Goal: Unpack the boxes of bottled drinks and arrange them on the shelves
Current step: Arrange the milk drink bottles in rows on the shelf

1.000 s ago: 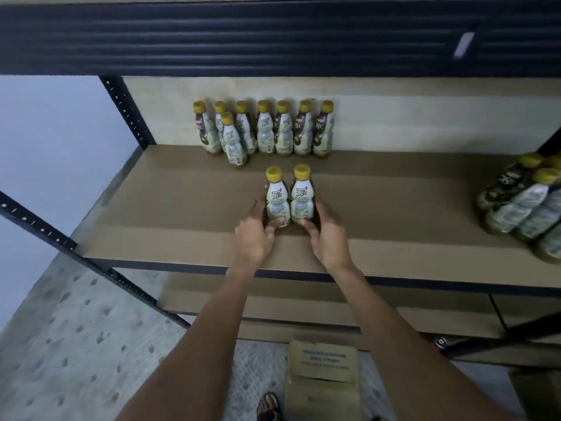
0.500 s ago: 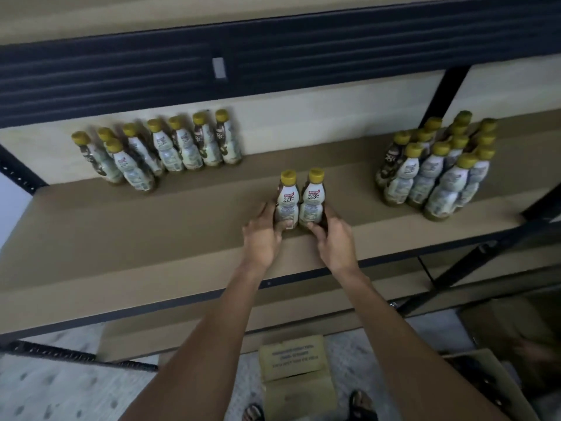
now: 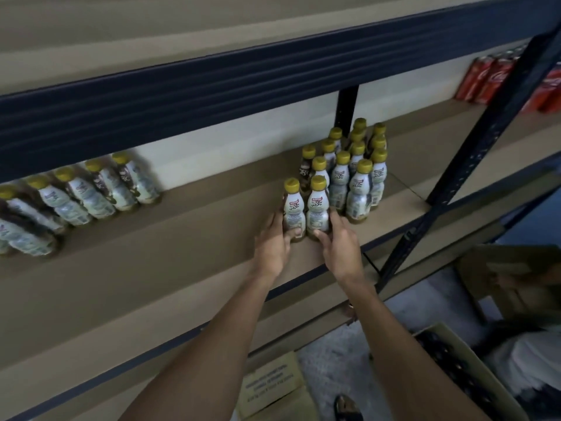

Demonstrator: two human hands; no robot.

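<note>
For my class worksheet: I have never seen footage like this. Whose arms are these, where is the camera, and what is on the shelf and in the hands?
There is no machine here. A person wears one wide-angle camera on the head, looking forward and down, so the two bare arms are their own. The left hand grips the left bottle and the right hand grips the right bottle. Both yellow-capped bottles stand upright, side by side, on the brown shelf. Just to their right stands a cluster of like bottles. A row of bottles, blurred, lines the back wall further left. Red cans sit on the next shelf bay to the right. A cardboard box lies on the floor below.
</note>
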